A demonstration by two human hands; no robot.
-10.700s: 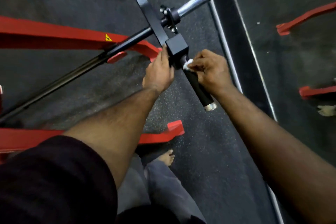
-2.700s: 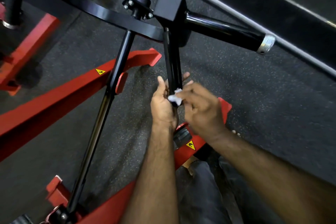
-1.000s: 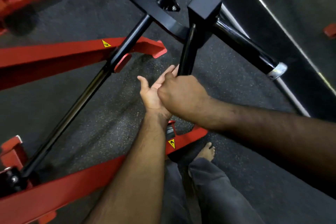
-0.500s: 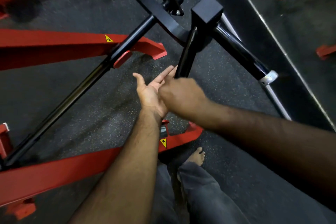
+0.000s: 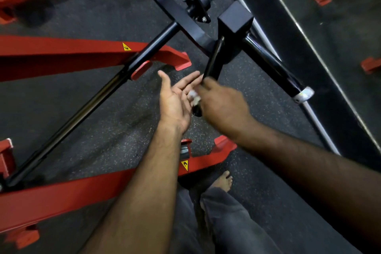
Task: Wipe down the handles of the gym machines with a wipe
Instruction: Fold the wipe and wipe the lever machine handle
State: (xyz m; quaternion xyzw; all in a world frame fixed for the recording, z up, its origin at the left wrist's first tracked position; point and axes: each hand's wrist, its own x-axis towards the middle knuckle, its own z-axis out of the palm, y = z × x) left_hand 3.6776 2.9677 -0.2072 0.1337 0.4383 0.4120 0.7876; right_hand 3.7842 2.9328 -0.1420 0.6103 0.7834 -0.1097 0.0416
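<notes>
Head camera view: a white wipe (image 5: 193,95) is held bunched by the right hand (image 5: 221,105) against the lower end of a black vertical handle (image 5: 213,63) on a red-framed gym machine (image 5: 68,53). Its fingers are curled round wipe and handle, motion-blurred. The left hand (image 5: 175,99) is held palm-up just beside the handle, fingers straight and loosely spread, gripping nothing. A second black handle (image 5: 274,68) with a silver end cap is seen angled to the right above the speckled rubber floor (image 5: 103,134).
</notes>
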